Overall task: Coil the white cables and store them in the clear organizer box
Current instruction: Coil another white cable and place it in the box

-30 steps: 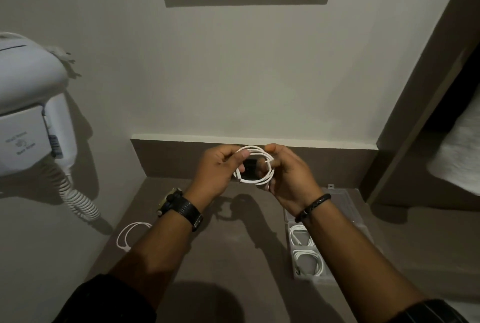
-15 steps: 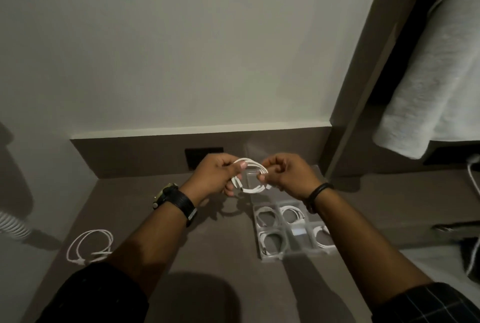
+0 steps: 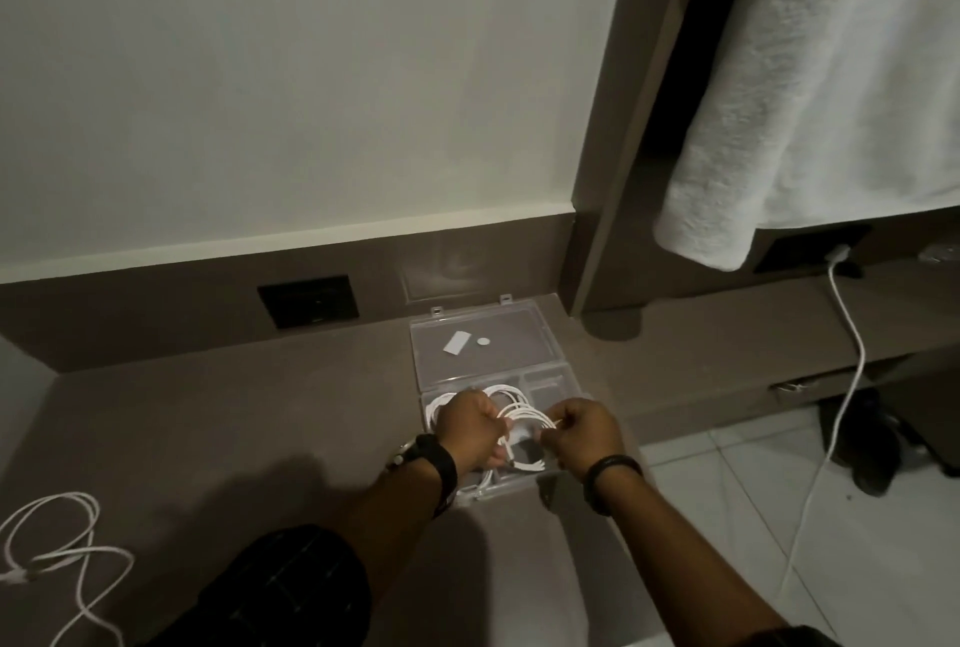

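The clear organizer box [image 3: 550, 384] lies open on the brown counter, its lid [image 3: 483, 334] folded back toward the wall. Both hands hold one coiled white cable [image 3: 524, 417] just over the box's compartments. My left hand [image 3: 467, 430] grips the coil's left side and my right hand [image 3: 584, 433] pinches its right side. Other coiled cables lie in the compartments, mostly hidden under my hands. A loose white cable [image 3: 57, 542] lies uncoiled on the counter at the far left.
A black wall socket [image 3: 309, 300] sits in the backsplash left of the box. A white towel [image 3: 810, 90] hangs at the upper right. A white charger cable [image 3: 852, 360] drops from a second socket to the tiled floor. The counter's right edge ends just beside the box.
Both hands have lowered the coiled cable from in front of the wall down onto the box. The view has swung right and down, and the box now shows whole.
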The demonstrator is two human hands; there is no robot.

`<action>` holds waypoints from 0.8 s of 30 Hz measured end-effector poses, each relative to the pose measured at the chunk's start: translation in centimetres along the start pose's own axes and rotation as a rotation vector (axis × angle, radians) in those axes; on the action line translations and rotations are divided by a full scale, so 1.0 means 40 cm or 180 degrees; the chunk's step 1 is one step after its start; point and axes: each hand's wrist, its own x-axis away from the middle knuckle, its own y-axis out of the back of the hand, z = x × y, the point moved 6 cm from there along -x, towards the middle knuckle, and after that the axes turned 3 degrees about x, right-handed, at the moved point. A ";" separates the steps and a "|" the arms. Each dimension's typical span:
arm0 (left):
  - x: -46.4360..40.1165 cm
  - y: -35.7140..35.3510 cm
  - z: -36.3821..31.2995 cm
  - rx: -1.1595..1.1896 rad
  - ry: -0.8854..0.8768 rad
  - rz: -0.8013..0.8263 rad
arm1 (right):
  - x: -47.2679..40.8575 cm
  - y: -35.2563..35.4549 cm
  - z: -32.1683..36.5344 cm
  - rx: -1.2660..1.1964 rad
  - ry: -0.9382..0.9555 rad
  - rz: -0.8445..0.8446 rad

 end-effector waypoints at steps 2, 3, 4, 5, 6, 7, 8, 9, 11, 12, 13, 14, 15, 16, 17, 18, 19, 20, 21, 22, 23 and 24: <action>-0.012 -0.003 0.002 -0.0427 -0.0143 -0.0085 | 0.007 -0.017 -0.014 0.0073 -0.0021 -0.0090; -0.017 -0.004 0.001 -0.0594 -0.0222 -0.0091 | 0.008 -0.026 -0.021 0.0109 -0.0032 -0.0101; -0.019 -0.004 -0.002 -0.0749 -0.0325 -0.0076 | 0.007 -0.032 -0.024 0.0163 -0.0017 -0.0108; -0.026 -0.006 -0.007 -0.1025 -0.0494 -0.0070 | 0.002 -0.038 -0.025 0.0248 0.0027 -0.0098; -0.033 -0.007 -0.012 -0.1415 -0.0636 -0.0084 | -0.003 -0.044 -0.024 0.0398 0.0106 -0.0080; -0.041 -0.008 -0.014 -0.1853 -0.0763 -0.0116 | -0.008 -0.048 -0.018 0.0574 0.0197 -0.0072; -0.045 -0.011 -0.016 -0.2153 -0.0839 -0.0128 | -0.013 -0.055 -0.013 0.0748 0.0263 -0.0084; -0.055 -0.018 -0.014 -0.2390 -0.0920 -0.0061 | -0.016 -0.061 -0.007 0.0895 0.0309 -0.0105; -0.071 -0.037 0.000 -0.2885 -0.1017 0.0152 | -0.022 -0.068 0.003 0.1131 0.0391 -0.0227; -0.071 -0.044 0.005 -0.3063 -0.0986 0.0235 | -0.023 -0.073 0.008 0.1285 0.0440 -0.0261; -0.071 -0.052 0.005 -0.3232 -0.1081 0.0280 | -0.024 -0.080 0.012 0.1445 0.0507 -0.0258; -0.064 -0.055 0.001 -0.3375 -0.1217 0.0272 | -0.024 -0.088 0.013 0.1571 0.0579 -0.0236; -0.056 -0.058 -0.003 -0.3544 -0.1404 0.0322 | -0.024 -0.095 0.013 0.1644 0.0645 -0.0205; -0.045 -0.063 -0.005 -0.3653 -0.1552 0.0356 | -0.024 -0.102 0.014 0.1664 0.0707 -0.0173; -0.040 -0.067 -0.008 -0.3647 -0.1774 0.0278 | -0.023 -0.105 0.015 0.1678 0.0774 -0.0137; -0.041 -0.066 -0.010 -0.3772 -0.1923 0.0123 | -0.021 -0.105 0.017 0.1667 0.0832 -0.0097; -0.039 -0.065 -0.010 -0.3962 -0.1953 0.0158 | -0.021 -0.102 0.017 0.1602 0.0881 -0.0046; -0.031 -0.060 -0.014 -0.3808 -0.1810 0.0219 | -0.020 -0.095 0.017 0.1452 0.0907 0.0032; -0.038 -0.042 -0.013 -0.3461 -0.1544 0.0053 | -0.020 -0.087 0.013 0.1273 0.0910 0.0151; -0.043 -0.020 -0.012 -0.2983 -0.1385 -0.0110 | -0.017 -0.076 0.009 0.1103 0.0926 0.0276; -0.039 0.001 -0.015 -0.2474 -0.1337 -0.0249 | -0.012 -0.065 0.005 0.0956 0.0962 0.0367; -0.025 0.018 -0.027 -0.2118 -0.1394 -0.0351 | -0.004 -0.053 0.002 0.0818 0.1021 0.0410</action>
